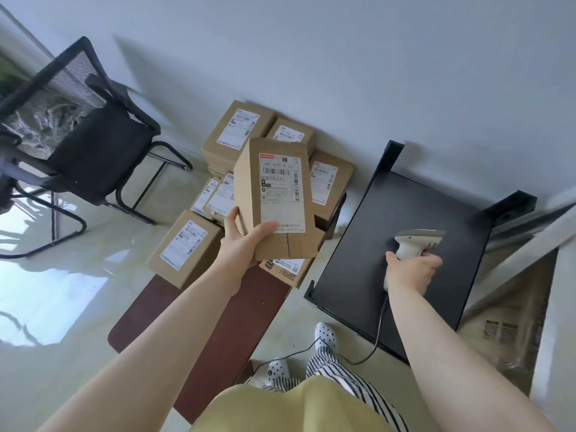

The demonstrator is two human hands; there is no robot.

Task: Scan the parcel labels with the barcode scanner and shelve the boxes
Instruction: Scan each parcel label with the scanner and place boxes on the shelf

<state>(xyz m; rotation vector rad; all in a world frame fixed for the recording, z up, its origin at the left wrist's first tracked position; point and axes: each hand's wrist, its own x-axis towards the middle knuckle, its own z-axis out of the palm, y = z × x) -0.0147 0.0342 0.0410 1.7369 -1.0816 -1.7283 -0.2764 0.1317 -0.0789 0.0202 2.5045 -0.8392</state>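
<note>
Gripped from below, the tall brown cardboard box [274,194] sits in the left hand [241,244]: the thumb presses on its front face under the white shipping label [280,190], and the other fingers wrap around the left edge and the back. This box is lifted in the air, label turned up to the camera, above the pile of brown cardboard parcels [224,182] that lie on the shiny pale floor [62,291] near the white wall. At least 6 parcels of the pile show white labels, and some rest on a dark red-brown board [218,332].

On the other side, the right hand [411,269] is closed around the handle of the cream-white barcode scanner [414,244]. Its head points away from the person, over the flat black metal shelf top [405,238], and it is well apart from the lifted box. From the handle a thin grey cable [371,347] hangs down and runs across the floor past the polka-dot shoes.

At the left stands a black mesh office chair [78,145].
</note>
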